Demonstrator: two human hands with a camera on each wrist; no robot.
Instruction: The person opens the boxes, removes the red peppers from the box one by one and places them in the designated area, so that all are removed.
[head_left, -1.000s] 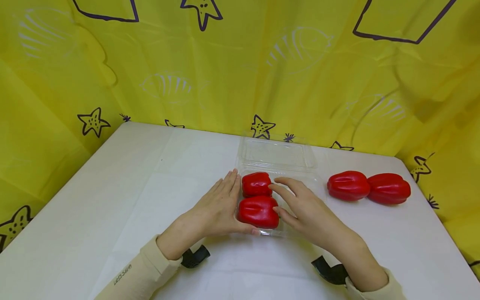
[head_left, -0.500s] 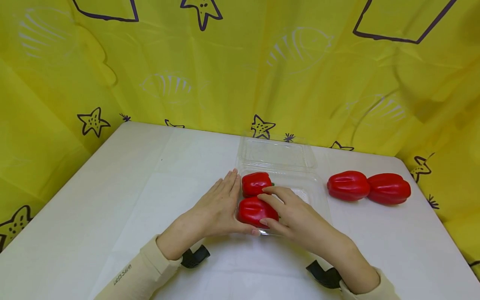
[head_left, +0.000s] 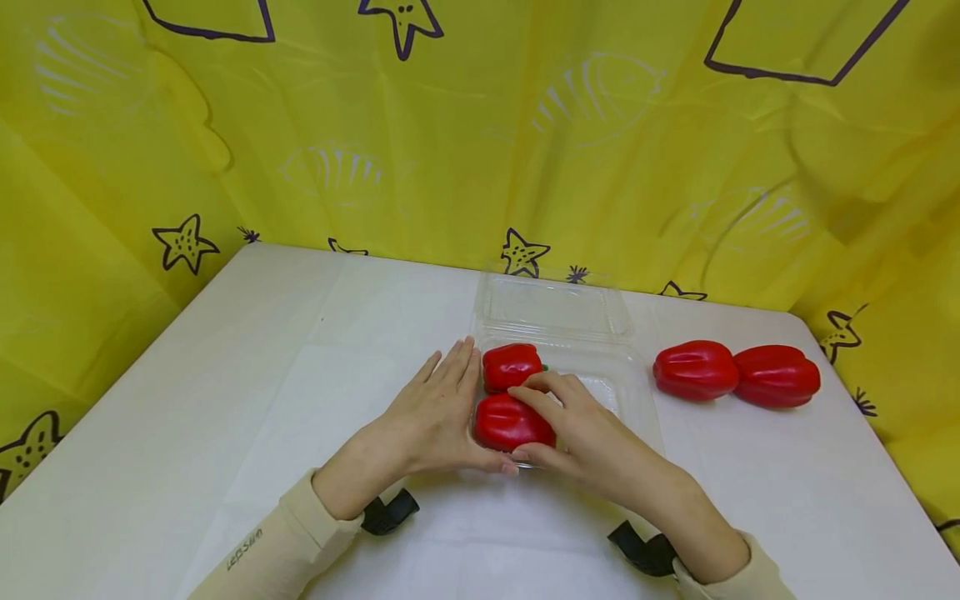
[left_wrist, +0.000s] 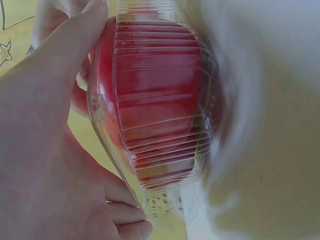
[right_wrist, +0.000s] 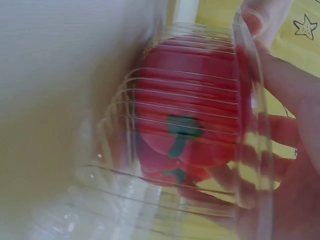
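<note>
Two red bell peppers lie one behind the other in the left part of a clear plastic clamshell box [head_left: 637, 379]. My right hand [head_left: 592, 433] grips the near bell pepper [head_left: 504, 423] by its right end, fingers curved over the top and thumb at the front. Behind it sits the far bell pepper [head_left: 508, 367], its green stem tip toward the right. My left hand [head_left: 431, 417] rests along the box's left rim with straight fingers, its thumb stretched along the front edge. Through the ribbed wall in the right wrist view, green stems [right_wrist: 182, 127] show.
Two more red bell peppers, a left one [head_left: 696, 371] and a right one [head_left: 777, 377], lie end to end on the white table [head_left: 315, 333], right of the box. The clear lid [head_left: 555, 307] lies folded back toward the yellow curtain [head_left: 450, 125].
My right hand has moved left from the near pepper's right end and closed its fingers further over it. The left hand has stayed at the box's left rim.
</note>
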